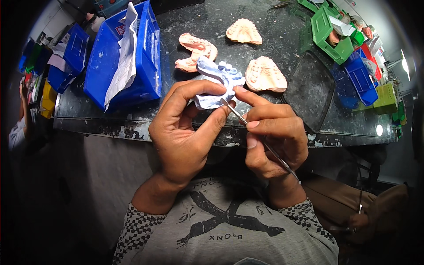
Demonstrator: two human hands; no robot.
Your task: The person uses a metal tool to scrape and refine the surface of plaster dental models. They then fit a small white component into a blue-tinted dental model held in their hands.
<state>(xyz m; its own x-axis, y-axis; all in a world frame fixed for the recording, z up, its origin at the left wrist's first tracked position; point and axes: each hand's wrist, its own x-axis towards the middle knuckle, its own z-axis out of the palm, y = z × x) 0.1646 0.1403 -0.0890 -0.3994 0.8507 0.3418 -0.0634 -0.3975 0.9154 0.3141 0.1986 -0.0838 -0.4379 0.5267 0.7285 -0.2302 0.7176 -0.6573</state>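
Observation:
My left hand (pixel 181 126) is closed round a pale blue-grey dental cast (pixel 219 79), thumb below and fingers over its left side. In my right hand (pixel 278 134) is a thin metal dental carver (pixel 274 152), held like a pen with its tip against the cast's near edge. My right forefinger also touches the cast. Just beyond lie a pink dental cast (pixel 196 52) at the left, a cream dental cast (pixel 244 32) farther back, and another cream dental cast (pixel 266 75) at the right.
A blue bin (pixel 152 57) holding papers stands left on the scuffed black table (pixel 176 17). A dark tray (pixel 309 92) lies at the right, with a green bin (pixel 329 35) and a blue bin (pixel 360 77) beyond it. Another person's hand (pixel 358 220) shows at lower right.

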